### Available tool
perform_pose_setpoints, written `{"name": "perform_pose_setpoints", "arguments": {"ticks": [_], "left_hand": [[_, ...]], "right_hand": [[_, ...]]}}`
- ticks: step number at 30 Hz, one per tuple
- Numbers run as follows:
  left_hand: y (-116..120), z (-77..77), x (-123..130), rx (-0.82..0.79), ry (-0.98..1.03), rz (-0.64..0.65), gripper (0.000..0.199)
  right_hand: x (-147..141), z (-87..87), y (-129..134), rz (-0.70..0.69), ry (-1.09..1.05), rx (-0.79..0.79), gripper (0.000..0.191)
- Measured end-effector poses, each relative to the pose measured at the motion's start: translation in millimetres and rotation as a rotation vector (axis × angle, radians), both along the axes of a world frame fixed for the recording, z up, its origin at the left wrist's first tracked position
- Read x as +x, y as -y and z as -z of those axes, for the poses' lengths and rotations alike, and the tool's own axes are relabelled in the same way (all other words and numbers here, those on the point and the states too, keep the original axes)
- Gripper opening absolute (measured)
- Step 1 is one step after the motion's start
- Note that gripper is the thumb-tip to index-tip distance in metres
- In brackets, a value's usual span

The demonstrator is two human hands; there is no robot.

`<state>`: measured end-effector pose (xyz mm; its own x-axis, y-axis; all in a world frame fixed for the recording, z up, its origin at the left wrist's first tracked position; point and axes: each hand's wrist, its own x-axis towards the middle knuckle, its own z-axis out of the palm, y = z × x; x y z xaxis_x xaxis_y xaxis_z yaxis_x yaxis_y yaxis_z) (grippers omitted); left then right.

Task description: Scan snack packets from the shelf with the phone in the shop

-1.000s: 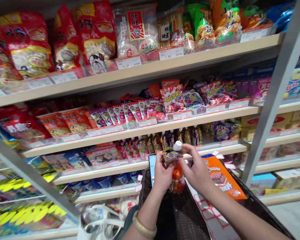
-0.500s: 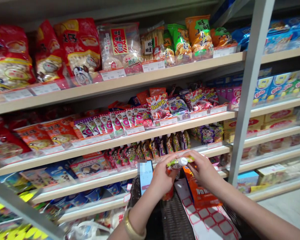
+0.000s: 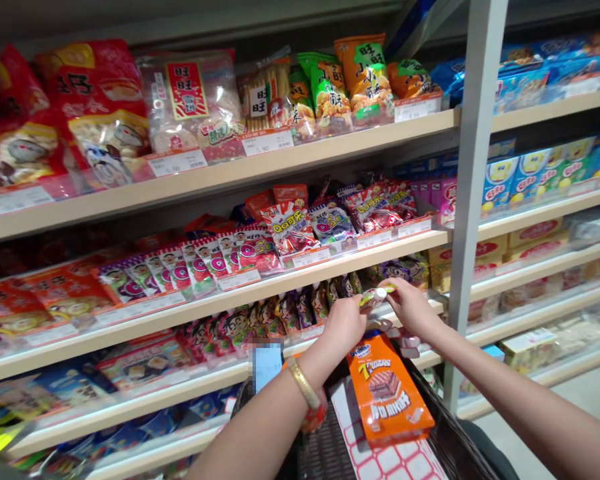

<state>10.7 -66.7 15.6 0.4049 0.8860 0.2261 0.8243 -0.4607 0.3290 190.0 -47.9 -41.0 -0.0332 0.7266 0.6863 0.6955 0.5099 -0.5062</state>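
My left hand [image 3: 346, 327] and my right hand [image 3: 414, 308] pinch opposite sides of a small yellow-green spouted pouch [image 3: 370, 297], its white cap turned up toward me. Behind it, a row of similar dark capped pouches [image 3: 300, 311] lines a lower shelf. Under my hands is a dark woven basket [image 3: 453, 437]. Inside lies an orange wafer bag [image 3: 390, 393] on top of a white package with a red grid pattern [image 3: 363, 443]. Something round and reddish, partly hidden by my left wrist, sits at the basket's left side.
A phone with a lit screen [image 3: 269, 367] stands at the basket's left edge. Shelves [image 3: 220, 179] of bagged snacks and candy cross the view, with price labels on their front edges. A grey upright post [image 3: 473, 200] divides them on the right, beyond which boxed biscuits [image 3: 523, 175] stand.
The view has swung right, so the shelves sit further left. Both hands, still on the pouch, are slightly higher and farther from the basket, uncovering more of the orange bag.
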Motion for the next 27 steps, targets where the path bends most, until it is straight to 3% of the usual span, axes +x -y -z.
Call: {"name": "perform_pose_setpoints", "arguments": {"ticks": [10, 13, 18, 24, 27], "left_hand": [[-34, 7.7, 18, -0.046, -0.065, -0.082, 0.028], [-38, 13.5, 16, -0.045, -0.082, -0.117, 0.028], [-43, 16.6, 13, -0.002, -0.066, -0.153, 0.032], [-43, 17.2, 11, 0.044, 0.017, -0.194, 0.028], [-42, 20.5, 13, 0.032, 0.077, -0.154, 0.026]], "right_hand": [[2, 21.0, -52, 0.152, 0.088, -0.202, 0.018], [-2, 26.4, -56, 0.169, 0.131, -0.281, 0.012], [-7, 27.6, -58, 0.179, 0.189, -0.348, 0.022], [-12, 24.7, -60, 0.175, 0.261, -0.401, 0.021], [-14, 29.0, -62, 0.192, 0.267, -0.419, 0.016]]}}
